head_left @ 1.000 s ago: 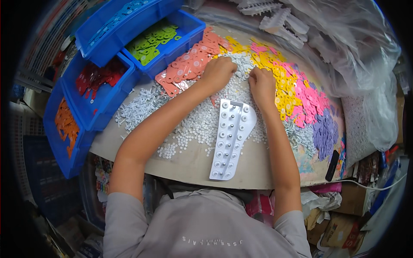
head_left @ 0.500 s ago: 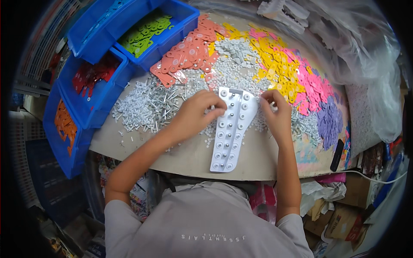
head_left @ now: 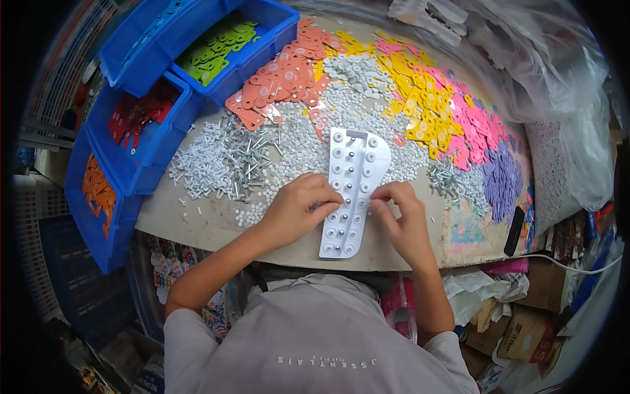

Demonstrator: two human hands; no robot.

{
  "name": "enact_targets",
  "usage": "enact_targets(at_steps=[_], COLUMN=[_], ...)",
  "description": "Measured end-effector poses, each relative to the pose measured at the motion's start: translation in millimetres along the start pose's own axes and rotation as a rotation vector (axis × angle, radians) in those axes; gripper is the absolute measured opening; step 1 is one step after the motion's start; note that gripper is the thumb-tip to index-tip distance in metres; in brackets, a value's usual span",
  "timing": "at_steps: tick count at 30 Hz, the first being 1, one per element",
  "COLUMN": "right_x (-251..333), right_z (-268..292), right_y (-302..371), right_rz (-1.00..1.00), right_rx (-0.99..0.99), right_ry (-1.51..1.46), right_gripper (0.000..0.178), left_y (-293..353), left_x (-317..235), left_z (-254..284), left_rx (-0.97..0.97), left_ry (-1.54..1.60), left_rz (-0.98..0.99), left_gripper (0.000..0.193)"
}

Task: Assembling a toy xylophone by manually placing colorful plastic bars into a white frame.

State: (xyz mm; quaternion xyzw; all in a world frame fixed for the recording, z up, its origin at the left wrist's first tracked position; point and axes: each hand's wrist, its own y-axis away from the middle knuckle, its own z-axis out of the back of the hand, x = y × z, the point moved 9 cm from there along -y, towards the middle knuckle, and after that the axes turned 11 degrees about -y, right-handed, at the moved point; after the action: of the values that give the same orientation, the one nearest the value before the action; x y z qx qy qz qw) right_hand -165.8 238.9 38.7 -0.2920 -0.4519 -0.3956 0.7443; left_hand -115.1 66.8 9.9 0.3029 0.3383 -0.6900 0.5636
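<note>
A white plastic fixture (head_left: 355, 151) lies lengthwise in front of me. Round white ring pieces sit in a row along each side of it, and metal pins stand in its middle channel. At its left edge, about halfway down, is my left hand (head_left: 303, 209), thumb and fingertips pinched together. My right hand (head_left: 403, 217) is closed in a similar pinch by the right edge. Whatever the fingertips hold is too small or hidden to make out. Beyond the fixture spread many small white ring pieces (head_left: 302, 154).
White rivets (head_left: 203, 161) and metal pins (head_left: 252, 157) are heaped at left, more pins (head_left: 453, 184) at right. Flat coral (head_left: 282, 82), yellow (head_left: 423, 98), pink (head_left: 476, 128) and purple (head_left: 502, 174) pieces form piles. Blue bins (head_left: 141, 174) stand left; a black object (head_left: 514, 231) lies right.
Both hands have come nearer to me along the fixture, from its far part to about its middle. The far ring pieces on the left row, partly covered before, now show.
</note>
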Motion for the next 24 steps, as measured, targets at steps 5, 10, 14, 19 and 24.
enact_targets(at_steps=[5,10,14,19,24], right_x=[-8.4,-14.8,-17.5,-0.1,2.8], right_z=[-18.6,-18.4,-27.7,-27.7,-11.9], right_y=[0.2,1.3,9.8,24.1,8.1], right_rz=[0.015,-0.084,0.05,0.344,0.353], right_rx=[0.053,-0.04,-0.063,-0.189,-0.18], right_ry=[0.087,-0.072,0.124,0.357,0.252], right_gripper=[0.01,0.009,0.011,0.017,0.014], left_y=[0.5,3.9,15.0,17.9,14.0], left_x=[8.9,8.7,-21.8,-22.3,-21.9], left_z=[-6.5,-1.9,5.3,2.0,1.9], left_rx=[-0.051,-0.115,-0.27,-0.312,-0.272], left_ry=[0.062,-0.018,-0.436,-0.408,-0.41], left_rz=[0.114,0.055,-0.283,-0.298,-0.306], left_gripper=[0.008,0.011,0.015,0.018,0.015])
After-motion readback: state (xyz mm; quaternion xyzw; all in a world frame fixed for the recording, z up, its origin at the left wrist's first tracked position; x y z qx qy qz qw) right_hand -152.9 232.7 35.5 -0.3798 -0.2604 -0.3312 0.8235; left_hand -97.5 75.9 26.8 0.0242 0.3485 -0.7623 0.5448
